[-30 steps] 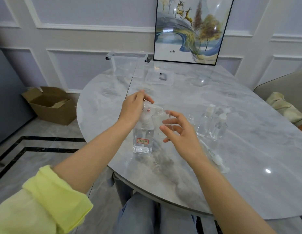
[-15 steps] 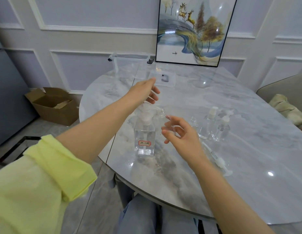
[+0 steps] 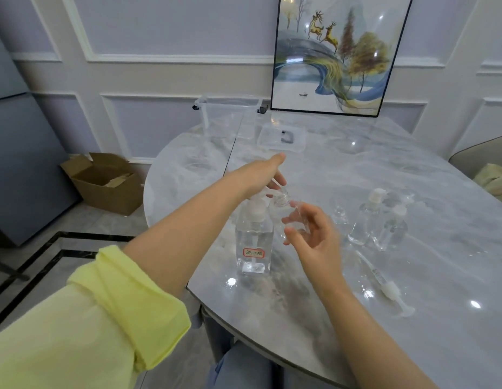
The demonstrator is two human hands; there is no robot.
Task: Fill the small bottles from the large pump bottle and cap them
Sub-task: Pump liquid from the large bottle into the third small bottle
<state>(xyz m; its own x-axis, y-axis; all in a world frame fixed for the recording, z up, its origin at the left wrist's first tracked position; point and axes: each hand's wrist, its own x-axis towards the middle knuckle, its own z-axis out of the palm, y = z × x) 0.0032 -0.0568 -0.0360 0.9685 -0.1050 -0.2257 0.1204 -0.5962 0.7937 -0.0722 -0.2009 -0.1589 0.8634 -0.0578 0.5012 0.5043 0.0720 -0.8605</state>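
Midway through the filling, one small bottle in hand

Now we judge the task partly done. Two capped small bottles [image 3: 367, 220] with white pump tops stand together at about three o'clock from the large pump bottle [image 3: 254, 237], and they look finished, though we cannot read their fill level. Another small clear bottle [image 3: 340, 217] stands just left of them, seemingly uncapped; whether it holds liquid is not clear.

Our right hand [image 3: 314, 237] has its fingers curled round an open small bottle [image 3: 289, 209], tilted with its neck up toward the pump spout. Our left hand [image 3: 268, 175] hovers over the pump head with fingers fairly straight; whether they press it we cannot tell. So this bottle likely remains to be filled and capped.

The large pump bottle stands upright near the surface [image 3: 412, 169] edge at six o'clock, so a hard push could tip it our way. A syringe [image 3: 384, 282] lies at four o'clock, near our right forearm. Toward twelve o'clock a clear bin [image 3: 227, 113] and a flat clear lid [image 3: 282, 138] sit well apart, leaving open room between
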